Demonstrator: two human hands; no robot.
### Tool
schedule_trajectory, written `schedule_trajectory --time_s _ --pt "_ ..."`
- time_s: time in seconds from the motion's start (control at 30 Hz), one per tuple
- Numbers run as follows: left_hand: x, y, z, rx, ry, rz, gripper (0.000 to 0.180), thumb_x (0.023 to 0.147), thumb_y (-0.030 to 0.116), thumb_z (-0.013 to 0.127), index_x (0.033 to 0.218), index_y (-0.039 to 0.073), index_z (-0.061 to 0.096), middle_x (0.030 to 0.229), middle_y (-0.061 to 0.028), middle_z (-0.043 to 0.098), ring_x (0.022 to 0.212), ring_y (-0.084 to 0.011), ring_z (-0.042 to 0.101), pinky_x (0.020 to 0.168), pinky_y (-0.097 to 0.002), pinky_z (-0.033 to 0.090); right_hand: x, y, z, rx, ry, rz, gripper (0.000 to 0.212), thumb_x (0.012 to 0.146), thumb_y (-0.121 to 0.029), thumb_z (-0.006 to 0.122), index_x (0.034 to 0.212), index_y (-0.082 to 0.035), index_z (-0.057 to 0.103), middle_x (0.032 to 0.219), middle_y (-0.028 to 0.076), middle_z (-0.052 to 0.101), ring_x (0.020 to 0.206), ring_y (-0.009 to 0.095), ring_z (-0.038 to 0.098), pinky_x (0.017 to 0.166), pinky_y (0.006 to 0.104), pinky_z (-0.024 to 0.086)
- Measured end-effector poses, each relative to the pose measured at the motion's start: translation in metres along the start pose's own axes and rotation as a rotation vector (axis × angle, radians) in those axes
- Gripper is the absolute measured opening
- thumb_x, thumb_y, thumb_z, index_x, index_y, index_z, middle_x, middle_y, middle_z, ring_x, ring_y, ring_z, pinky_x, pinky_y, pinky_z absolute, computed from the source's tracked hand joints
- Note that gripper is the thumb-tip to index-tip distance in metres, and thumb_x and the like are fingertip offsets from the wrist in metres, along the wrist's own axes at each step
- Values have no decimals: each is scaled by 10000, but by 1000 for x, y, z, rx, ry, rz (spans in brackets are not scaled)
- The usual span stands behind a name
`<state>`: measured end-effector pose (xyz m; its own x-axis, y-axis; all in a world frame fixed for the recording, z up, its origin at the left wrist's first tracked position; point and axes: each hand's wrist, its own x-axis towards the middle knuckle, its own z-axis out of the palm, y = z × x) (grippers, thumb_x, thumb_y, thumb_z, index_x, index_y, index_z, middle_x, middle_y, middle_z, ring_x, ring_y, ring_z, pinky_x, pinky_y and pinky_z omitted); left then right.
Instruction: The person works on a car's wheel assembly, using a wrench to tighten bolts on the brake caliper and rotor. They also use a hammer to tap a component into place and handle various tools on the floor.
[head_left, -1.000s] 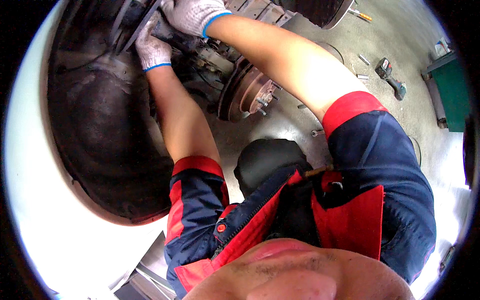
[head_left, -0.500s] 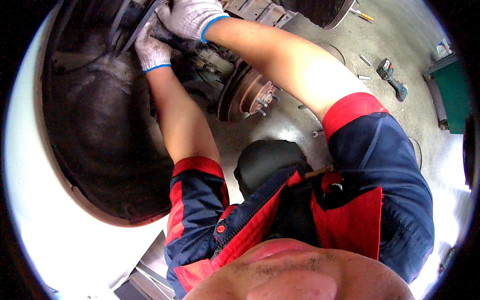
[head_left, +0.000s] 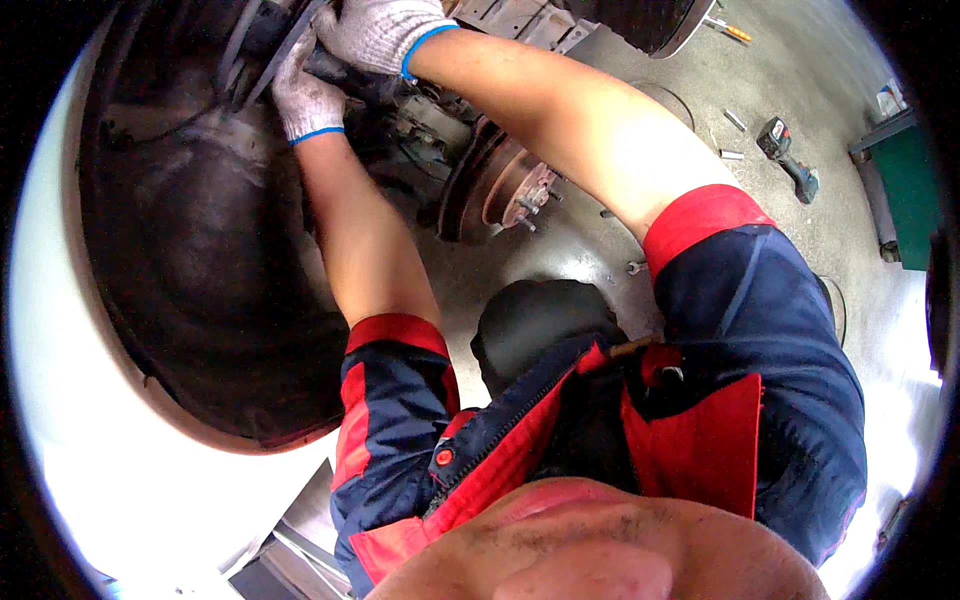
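Both my hands wear white knit gloves with blue cuffs and reach up into a car's wheel well. My left hand (head_left: 308,98) is beside dark suspension parts (head_left: 283,55), its fingers closed at the top of the view. Just right of it and touching or nearly so, my right hand (head_left: 375,38) is curled in. What the fingers grip is hidden behind the gloves and the picture's edge. Below my right forearm sits a rusty brake disc (head_left: 480,195) with its hub and bare wheel studs (head_left: 535,203) facing right.
A dark wheel-arch liner (head_left: 210,280) and white fender (head_left: 55,370) curve along the left. On the floor to the right lie a cordless power tool (head_left: 790,160), sockets (head_left: 733,154), a wrench (head_left: 637,267) and an orange-handled tool (head_left: 737,33). A green cabinet (head_left: 903,195) stands at far right.
Both hands hold nearly the same place and pose. The whole view has shifted very slightly.
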<state>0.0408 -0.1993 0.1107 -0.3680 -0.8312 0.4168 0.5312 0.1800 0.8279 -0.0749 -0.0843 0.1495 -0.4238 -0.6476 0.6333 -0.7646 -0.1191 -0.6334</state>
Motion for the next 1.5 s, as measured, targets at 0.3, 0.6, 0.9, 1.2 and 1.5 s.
schedule_trajectory --time_s 0.3,0.6,0.9,1.2,1.5 --pt "13 -4 -13 -170 -23 -25 361 828 141 706 1155 -7 738 1236 -129 707 1160 -305 641 1081 -449 462 21 6 11 2 -22 7 666 1057 -489 337 1063 55 723 1104 318 707 1127 447 663 994 520 503" --pt "9 -6 -7 -65 39 -44 582 841 257 641 1359 -8 636 1376 -159 644 1312 -361 557 1145 -498 396 21 8 15 35 -182 36 561 1056 -390 381 1003 42 736 1039 311 716 1044 429 701 923 515 541" --pt "13 -7 -14 -32 10 5 573 864 250 617 1371 -17 634 1395 -170 637 1320 -355 558 1156 -489 389 17 -1 21 -3 -223 66 524 1028 -427 438 1057 11 725 1032 303 722 1010 456 706 875 519 560" --pt "24 -20 10 -54 -34 -27 586 866 290 624 1372 -4 637 1404 -161 629 1313 -354 556 1144 -497 396 42 33 13 -76 -199 42 504 1022 -382 431 1144 14 718 1155 294 705 1101 412 695 939 508 542" --pt "22 -12 -5 -174 45 -55 343 836 136 697 1137 -21 747 1228 -140 712 1153 -305 645 1099 -433 461 37 17 21 -194 -323 -59 400 980 -288 491 1118 -5 739 1093 288 721 1074 408 704 951 492 541"
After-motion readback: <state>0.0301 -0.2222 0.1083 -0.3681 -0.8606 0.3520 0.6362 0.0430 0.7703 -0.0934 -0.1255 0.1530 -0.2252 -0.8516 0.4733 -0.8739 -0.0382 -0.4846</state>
